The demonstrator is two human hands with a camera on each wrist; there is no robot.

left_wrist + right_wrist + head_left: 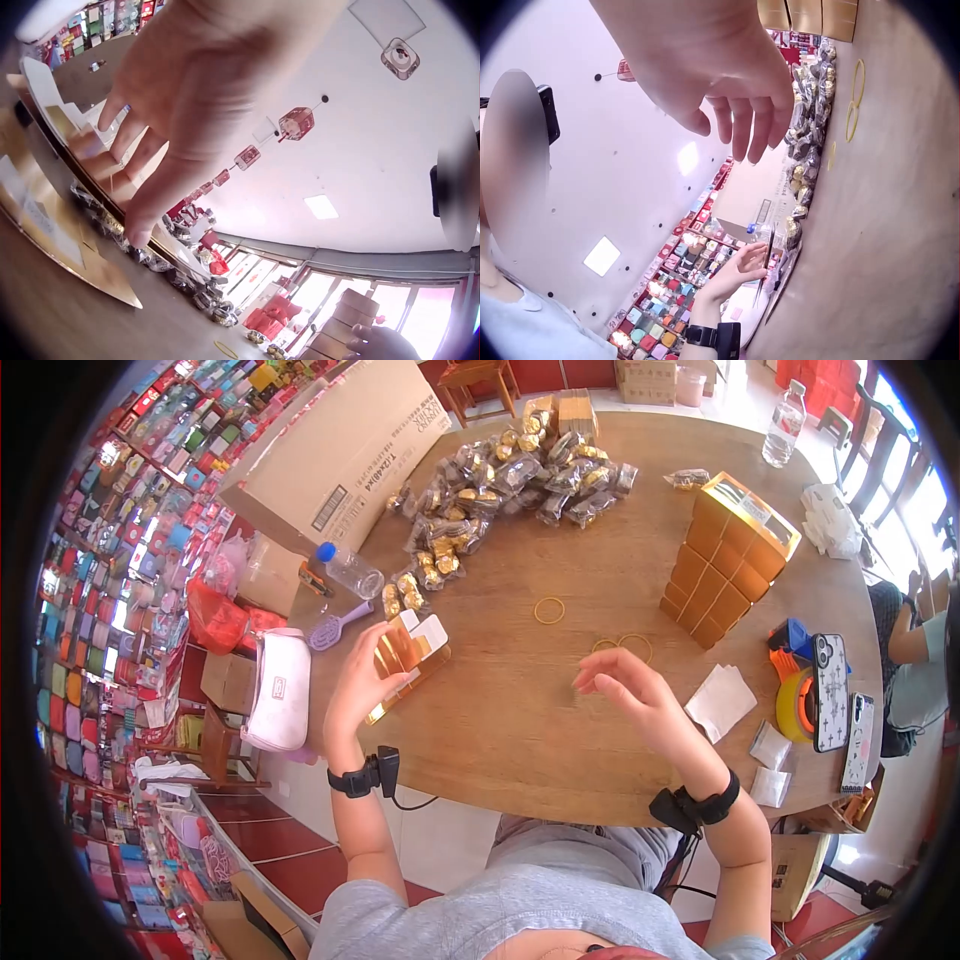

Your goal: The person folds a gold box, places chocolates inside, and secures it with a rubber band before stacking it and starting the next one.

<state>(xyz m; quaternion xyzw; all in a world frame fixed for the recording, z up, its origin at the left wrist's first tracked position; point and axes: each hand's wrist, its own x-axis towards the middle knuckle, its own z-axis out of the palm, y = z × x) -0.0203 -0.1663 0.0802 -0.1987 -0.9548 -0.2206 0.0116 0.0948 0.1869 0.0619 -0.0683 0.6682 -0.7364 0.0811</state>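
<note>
My left hand grips a small gold cardboard box at the left of the table, and white flaps stand up at its top. In the left wrist view the thumb lies on the near side of a box panel, with the other fingers behind it. My right hand hovers over the table with loosely bent fingers and nothing in them. Nearest to it lie yellow rubber bands, and another rubber band lies farther off. The right wrist view shows the right fingers apart from any object.
Wrapped gold pieces are heaped at the back beside a large carton. Stacked gold boxes stand at right, near tape and a phone. A bottle, purple brush and pink pouch lie at left.
</note>
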